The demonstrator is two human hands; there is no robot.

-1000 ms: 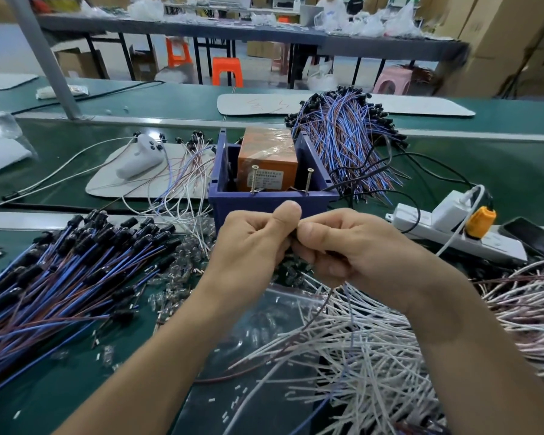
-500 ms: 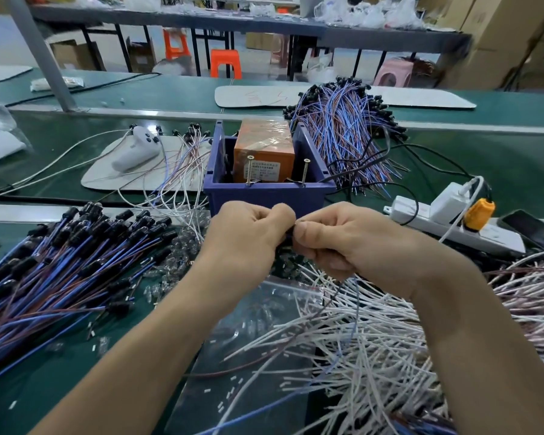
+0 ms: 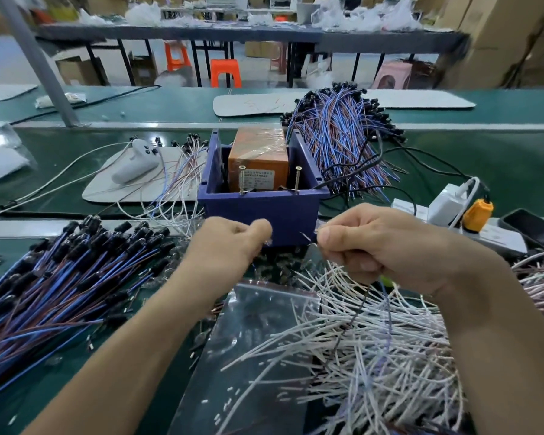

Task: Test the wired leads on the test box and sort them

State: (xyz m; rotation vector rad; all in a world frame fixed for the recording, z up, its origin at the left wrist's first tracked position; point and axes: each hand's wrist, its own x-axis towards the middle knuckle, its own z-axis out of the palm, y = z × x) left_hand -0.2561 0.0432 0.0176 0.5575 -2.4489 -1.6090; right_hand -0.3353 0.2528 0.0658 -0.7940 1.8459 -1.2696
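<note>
**Thin lead ends could slip before reaching the screws**

Our left hand (image 3: pixel 233 243) and right hand (image 3: pixel 368 243) each pinch closed on a wire lead (image 3: pixel 307 237) just before the test box (image 3: pixel 261 211). Loose grip, or snagging the white leads (image 3: pixel 358 340), risks a false reading.

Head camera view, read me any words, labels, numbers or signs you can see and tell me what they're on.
Nothing is legible.
White label on the orange box in the blue bin: printed lines, too small and blurred to read.
White mat behind: faint reddish scribbles, not readable.
</note>
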